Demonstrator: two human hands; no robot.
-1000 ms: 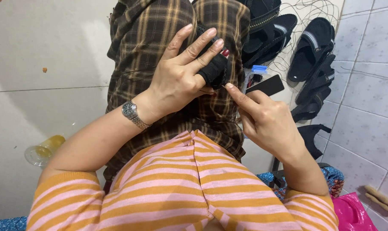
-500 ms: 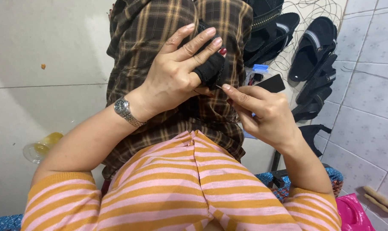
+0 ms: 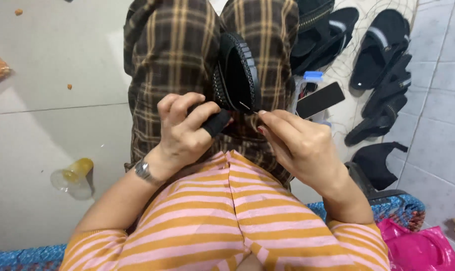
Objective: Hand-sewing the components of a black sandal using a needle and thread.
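Note:
My left hand (image 3: 183, 131) grips a black sandal (image 3: 236, 74) by its strap, holding it upright on edge over my lap in brown plaid cloth (image 3: 172, 55). A black sleeve covers my left thumb. A metal watch sits on that wrist. My right hand (image 3: 300, 145) pinches a thin needle (image 3: 248, 108) whose tip touches the stitched edge of the sandal's sole. The fingers of both hands meet just below the sandal.
Several black sandals (image 3: 383, 45) lie on the tiled floor at the upper right, beside a black rectangular block (image 3: 320, 99). A tipped plastic cup (image 3: 73, 174) lies on the floor at left. A pink bag (image 3: 420, 248) sits at the lower right.
My left hand has dropped from covering the sandal to gripping its lower strap, so the sole now shows. My right hand has come in with the needle to the sole's edge.

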